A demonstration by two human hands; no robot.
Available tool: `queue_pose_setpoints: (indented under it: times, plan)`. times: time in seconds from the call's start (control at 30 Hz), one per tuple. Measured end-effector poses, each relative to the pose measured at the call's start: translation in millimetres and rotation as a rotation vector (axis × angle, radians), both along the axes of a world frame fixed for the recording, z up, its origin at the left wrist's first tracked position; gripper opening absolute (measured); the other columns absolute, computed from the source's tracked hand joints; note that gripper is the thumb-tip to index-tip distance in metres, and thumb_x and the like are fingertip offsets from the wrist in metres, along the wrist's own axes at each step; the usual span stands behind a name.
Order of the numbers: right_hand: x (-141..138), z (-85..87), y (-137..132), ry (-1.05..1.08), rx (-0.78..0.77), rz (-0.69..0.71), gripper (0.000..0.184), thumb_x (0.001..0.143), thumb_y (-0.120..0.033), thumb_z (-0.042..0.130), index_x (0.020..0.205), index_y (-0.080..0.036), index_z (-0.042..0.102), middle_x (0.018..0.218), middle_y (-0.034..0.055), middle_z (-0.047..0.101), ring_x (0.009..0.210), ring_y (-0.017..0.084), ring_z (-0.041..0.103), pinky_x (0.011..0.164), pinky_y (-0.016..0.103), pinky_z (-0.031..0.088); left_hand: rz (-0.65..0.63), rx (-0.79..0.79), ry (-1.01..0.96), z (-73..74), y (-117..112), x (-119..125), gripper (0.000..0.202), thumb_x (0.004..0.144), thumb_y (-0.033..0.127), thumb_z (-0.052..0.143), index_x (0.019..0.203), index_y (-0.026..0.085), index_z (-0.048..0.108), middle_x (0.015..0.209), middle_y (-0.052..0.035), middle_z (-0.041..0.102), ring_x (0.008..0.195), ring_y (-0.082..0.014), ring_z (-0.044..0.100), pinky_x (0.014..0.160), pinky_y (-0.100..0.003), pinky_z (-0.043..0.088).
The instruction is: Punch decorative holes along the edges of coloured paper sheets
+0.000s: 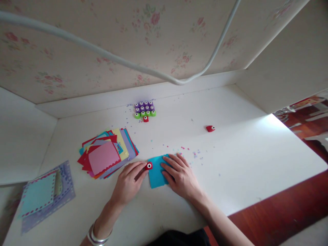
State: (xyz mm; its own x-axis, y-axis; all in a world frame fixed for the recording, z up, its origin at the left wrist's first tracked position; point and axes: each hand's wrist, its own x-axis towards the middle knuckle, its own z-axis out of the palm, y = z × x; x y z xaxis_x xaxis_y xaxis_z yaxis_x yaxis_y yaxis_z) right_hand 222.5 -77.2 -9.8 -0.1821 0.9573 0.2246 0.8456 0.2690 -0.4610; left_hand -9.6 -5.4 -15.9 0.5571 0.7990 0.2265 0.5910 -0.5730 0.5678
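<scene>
A blue paper square (156, 174) lies on the white table (243, 164) near the front. My left hand (129, 182) pinches a small red paper punch (148, 166) set on the sheet's left edge. My right hand (179, 176) lies flat on the right part of the blue paper, fingers stretched out and spread. Tiny coloured paper bits (191, 152) lie scattered just beyond the sheet.
A fanned stack of coloured paper (107, 153) lies to the left, and punched sheets (42, 196) at the far left edge. A cluster of purple, green and red punches (145, 110) sits at the back. Another red punch (210, 128) stands alone at the right. A white cable (153, 70) hangs overhead.
</scene>
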Motion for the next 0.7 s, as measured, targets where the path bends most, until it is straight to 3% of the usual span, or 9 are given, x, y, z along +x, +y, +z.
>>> queue_pose_setpoints:
  times: [0.13,0.23,0.33,0.4,0.53,0.7]
  plan:
    - [-0.5,-1.0,-0.2,0.0,0.0,-0.007,0.031,0.094,-0.03,0.05,0.123,-0.027,0.062,0.134,0.0019,0.058,0.126,0.026,0.048,0.111,0.052,0.031,0.026,-0.082,-0.012,11.0,-1.0,0.8,0.032,0.087,0.03,0.061,0.118,0.022,0.061,0.116,-0.007,0.064,0.102,-0.0191,0.062,0.094,-0.034,0.051]
    - [-0.8,-2.0,-0.5,0.0,0.003,-0.008,0.031,0.094,-0.03,0.05,0.123,-0.027,0.062,0.134,0.002,0.058,0.126,0.026,0.048,0.111,0.052,0.031,0.081,-0.171,-0.036,22.3,1.7,6.1,0.029,0.088,0.034,0.058,0.114,0.022,0.064,0.114,-0.0066,0.065,0.086,-0.0158,0.065,0.081,-0.03,0.055]
    - [-0.8,-1.9,-0.8,-0.004,-0.002,-0.01,0.031,0.094,-0.03,0.05,0.123,-0.027,0.062,0.134,0.0014,0.058,0.126,0.026,0.048,0.111,0.052,0.03,0.128,-0.262,-0.053,29.3,7.4,14.8,0.027,0.09,0.038,0.054,0.106,0.023,0.069,0.111,-0.0058,0.067,0.091,-0.0169,0.065,0.071,-0.025,0.056]
    - [-0.7,-1.0,-0.9,-0.006,-0.004,-0.012,0.031,0.095,-0.031,0.049,0.123,-0.027,0.062,0.134,0.0011,0.058,0.126,0.026,0.048,0.111,0.052,0.03,0.118,-0.309,-0.052,30.4,11.0,20.2,0.026,0.09,0.039,0.054,0.102,0.023,0.07,0.108,-0.005,0.068,0.098,-0.0179,0.064,0.075,-0.025,0.055]
    - [-0.7,0.7,-1.0,-0.007,-0.007,-0.013,0.031,0.095,-0.03,0.049,0.123,-0.028,0.062,0.133,0.0013,0.058,0.126,0.026,0.048,0.111,0.051,0.03,0.078,-0.371,-0.068,28.1,13.4,26.4,0.023,0.091,0.036,0.053,0.094,0.023,0.071,0.098,-0.0033,0.07,0.093,-0.0163,0.065,0.084,-0.027,0.053]
    - [-1.1,0.7,-0.7,-0.004,0.001,-0.012,0.031,0.094,-0.03,0.05,0.123,-0.027,0.062,0.133,0.0018,0.059,0.125,0.026,0.049,0.111,0.052,0.03,0.119,-0.421,-0.089,26.7,12.0,32.0,0.021,0.09,0.034,0.052,0.088,0.02,0.068,0.091,-0.0041,0.068,0.082,-0.0163,0.066,0.072,-0.027,0.055]
